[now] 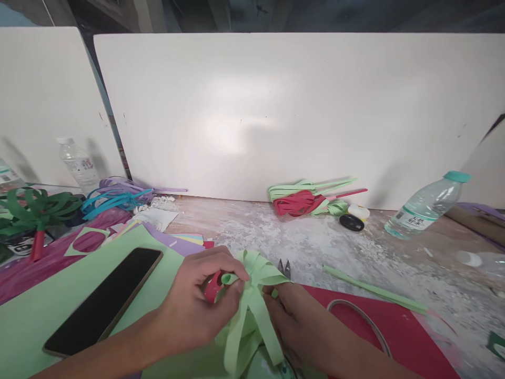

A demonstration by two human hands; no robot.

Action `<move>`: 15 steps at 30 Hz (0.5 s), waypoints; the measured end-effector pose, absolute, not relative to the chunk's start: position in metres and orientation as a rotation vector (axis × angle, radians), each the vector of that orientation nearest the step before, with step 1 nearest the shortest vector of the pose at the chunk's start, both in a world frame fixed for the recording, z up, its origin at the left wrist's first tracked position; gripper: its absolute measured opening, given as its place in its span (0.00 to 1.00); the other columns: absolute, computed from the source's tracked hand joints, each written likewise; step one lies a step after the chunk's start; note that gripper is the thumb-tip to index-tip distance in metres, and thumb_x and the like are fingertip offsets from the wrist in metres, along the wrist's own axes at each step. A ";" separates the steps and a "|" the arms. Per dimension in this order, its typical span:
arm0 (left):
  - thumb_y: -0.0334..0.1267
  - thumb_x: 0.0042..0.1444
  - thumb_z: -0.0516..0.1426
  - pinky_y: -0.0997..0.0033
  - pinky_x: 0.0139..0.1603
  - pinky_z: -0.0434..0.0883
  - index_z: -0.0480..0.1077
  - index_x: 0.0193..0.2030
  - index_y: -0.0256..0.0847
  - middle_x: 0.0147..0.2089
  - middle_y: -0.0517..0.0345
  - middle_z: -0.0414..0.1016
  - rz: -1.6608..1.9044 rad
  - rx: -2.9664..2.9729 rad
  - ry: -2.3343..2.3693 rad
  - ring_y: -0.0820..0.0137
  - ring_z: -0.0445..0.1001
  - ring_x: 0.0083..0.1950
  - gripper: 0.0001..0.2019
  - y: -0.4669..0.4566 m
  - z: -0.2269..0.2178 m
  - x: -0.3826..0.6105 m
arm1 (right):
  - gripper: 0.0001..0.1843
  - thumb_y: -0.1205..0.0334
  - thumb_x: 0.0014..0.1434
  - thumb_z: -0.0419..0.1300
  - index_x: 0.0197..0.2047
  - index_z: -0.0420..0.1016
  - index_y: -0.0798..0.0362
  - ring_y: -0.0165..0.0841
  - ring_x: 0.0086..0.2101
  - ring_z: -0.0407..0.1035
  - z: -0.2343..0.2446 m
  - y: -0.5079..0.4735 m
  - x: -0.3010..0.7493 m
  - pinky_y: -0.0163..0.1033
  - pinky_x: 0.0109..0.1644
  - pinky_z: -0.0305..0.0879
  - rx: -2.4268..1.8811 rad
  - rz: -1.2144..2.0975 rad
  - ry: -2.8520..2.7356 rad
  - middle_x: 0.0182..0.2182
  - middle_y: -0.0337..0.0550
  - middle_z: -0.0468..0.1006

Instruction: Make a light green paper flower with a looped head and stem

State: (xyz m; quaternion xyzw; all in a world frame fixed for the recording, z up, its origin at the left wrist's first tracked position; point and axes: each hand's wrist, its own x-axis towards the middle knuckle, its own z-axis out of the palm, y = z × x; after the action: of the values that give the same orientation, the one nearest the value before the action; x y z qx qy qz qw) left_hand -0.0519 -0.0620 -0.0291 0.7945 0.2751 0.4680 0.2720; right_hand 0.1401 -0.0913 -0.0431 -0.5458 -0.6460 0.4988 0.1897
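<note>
Light green paper strips, joined into a looped paper flower (256,308), are held between my two hands near the front edge of the view. My left hand (203,297) pinches one strip at the flower's centre with thumb and forefinger. My right hand (302,321) is closed around the flower's right side, its fingertips partly hidden by the strips. Behind the right hand, the dark tips of a pair of scissors (284,267) poke up. Red paper (379,326) lies under the right forearm, with a roll of tape (365,318) on it.
A black phone (106,300) rests on green paper sheets (35,310) at left. Finished paper flowers, dark green (39,210) and red (298,202), lie farther back. A water bottle (428,205) leans at right. A rolled green paper stick (374,289) lies on the table; a white board (295,116) stands behind.
</note>
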 end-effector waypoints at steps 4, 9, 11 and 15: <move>0.23 0.52 0.53 0.72 0.30 0.63 0.68 0.35 0.43 0.26 0.61 0.68 1.278 2.157 0.760 0.72 0.66 0.29 0.10 -0.061 -0.028 -0.054 | 0.17 0.50 0.64 0.44 0.30 0.62 0.52 0.25 0.14 0.60 -0.053 -0.088 0.143 0.31 0.19 0.58 -1.518 1.473 -1.749 0.17 0.33 0.65; 0.22 0.50 0.53 0.73 0.28 0.63 0.69 0.34 0.41 0.27 0.60 0.68 1.177 2.193 0.725 0.73 0.66 0.28 0.10 -0.062 -0.030 -0.052 | 0.17 0.53 0.62 0.48 0.26 0.62 0.53 0.23 0.17 0.60 -0.045 -0.089 0.137 0.28 0.21 0.58 -1.435 1.362 -1.642 0.21 0.35 0.66; 0.22 0.49 0.53 0.74 0.27 0.62 0.69 0.33 0.40 0.27 0.59 0.68 1.152 2.211 0.717 0.73 0.66 0.28 0.10 -0.063 -0.029 -0.051 | 0.15 0.55 0.61 0.50 0.26 0.65 0.54 0.22 0.17 0.58 -0.038 -0.091 0.133 0.28 0.21 0.56 -1.369 1.427 -1.585 0.20 0.34 0.65; 0.22 0.49 0.54 0.74 0.27 0.63 0.70 0.33 0.40 0.27 0.59 0.68 1.136 2.244 0.781 0.74 0.66 0.27 0.10 -0.063 -0.028 -0.050 | 0.10 0.57 0.58 0.56 0.33 0.71 0.56 0.20 0.15 0.49 -0.032 -0.094 0.126 0.27 0.18 0.46 -1.224 1.610 -1.412 0.15 0.29 0.59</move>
State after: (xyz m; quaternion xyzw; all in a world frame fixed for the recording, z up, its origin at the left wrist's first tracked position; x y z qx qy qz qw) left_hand -0.0500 -0.0633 -0.0282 0.8247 0.2869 0.4176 0.2513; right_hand 0.1256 -0.0936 -0.0316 -0.4684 -0.5400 0.6159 0.3311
